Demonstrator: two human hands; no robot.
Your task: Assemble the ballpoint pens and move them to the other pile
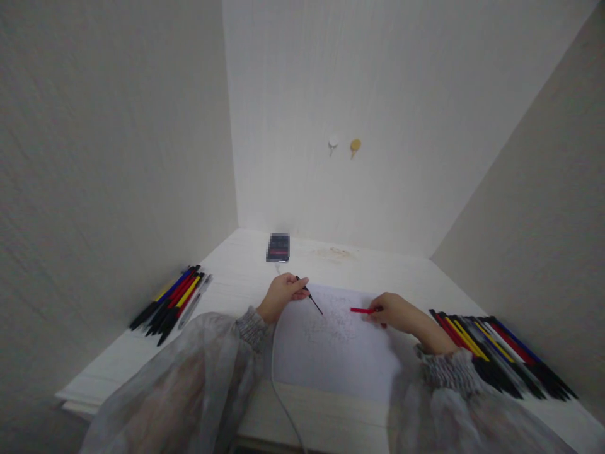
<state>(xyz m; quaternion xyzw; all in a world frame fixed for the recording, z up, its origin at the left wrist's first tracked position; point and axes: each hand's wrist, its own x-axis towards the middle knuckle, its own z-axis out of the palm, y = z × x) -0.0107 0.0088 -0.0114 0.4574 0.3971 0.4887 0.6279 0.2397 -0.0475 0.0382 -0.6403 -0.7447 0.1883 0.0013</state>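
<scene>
While left fingers [297, 294] pinch a rod [316, 305], right fingers [379, 301] hold a tube [360, 310]

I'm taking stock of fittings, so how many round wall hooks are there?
2. Both are on the back wall: a white hook, and a yellow hook just to its right.

Sheer, crinkled fabric sleeves [203, 378] with ribbed, knit-like grey cuffs [252, 328] lie over a pale desktop [241, 258] with a faintly wood-grained, matt surface. Smooth matt white paper [326, 372] bears fine marks. Plastic-looking pens [177, 299] show smooth barrels, some clear, most opaque. A smooth, rubbery-looking white cable [278, 397] crosses the desktop beneath matt, lightly streaked walls [378, 75].
</scene>
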